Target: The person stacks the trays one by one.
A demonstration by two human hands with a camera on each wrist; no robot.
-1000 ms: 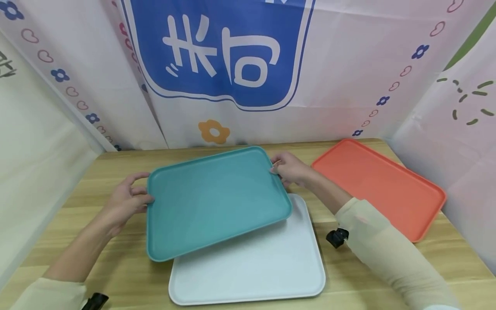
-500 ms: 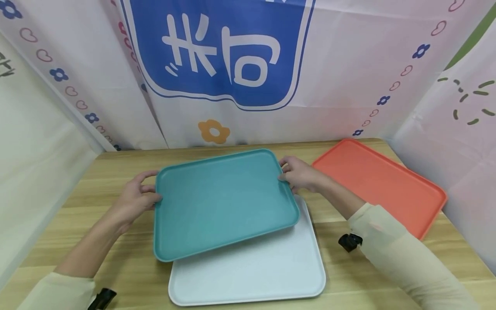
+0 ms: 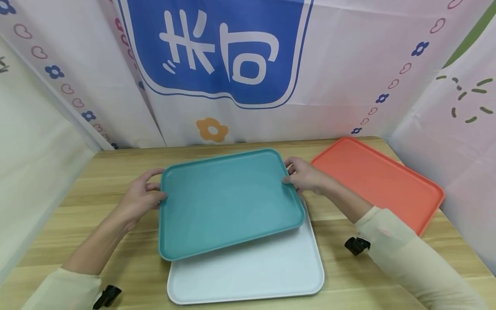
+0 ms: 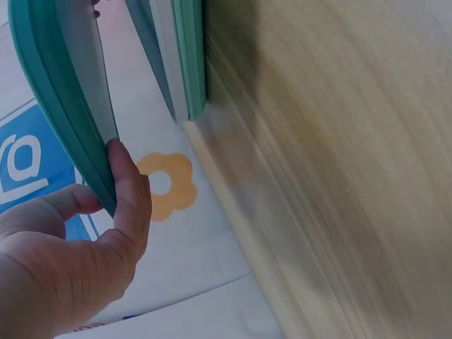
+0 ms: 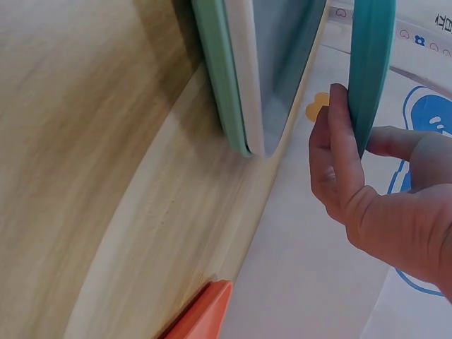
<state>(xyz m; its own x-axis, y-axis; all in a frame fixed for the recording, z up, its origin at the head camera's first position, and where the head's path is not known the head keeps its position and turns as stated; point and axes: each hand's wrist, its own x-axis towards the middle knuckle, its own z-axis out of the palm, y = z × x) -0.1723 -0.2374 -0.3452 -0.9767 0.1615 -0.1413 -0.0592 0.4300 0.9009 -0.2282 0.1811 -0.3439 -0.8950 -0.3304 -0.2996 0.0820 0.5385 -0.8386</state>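
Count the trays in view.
4. Teal tray gripped by left hand and right hand; white tray on the table below it; green tray under the white, seen only from the wrists; orange tray at right. More may hide underneath.

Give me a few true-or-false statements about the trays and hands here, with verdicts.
1. Both hands hold the teal tray. True: left hand and right hand grip opposite edges.
2. The teal tray lies flat on the table. False: it is held above the white tray.
3. The orange tray is stacked on the white tray. False: it lies apart, to the right.
4. All the trays are empty. True.
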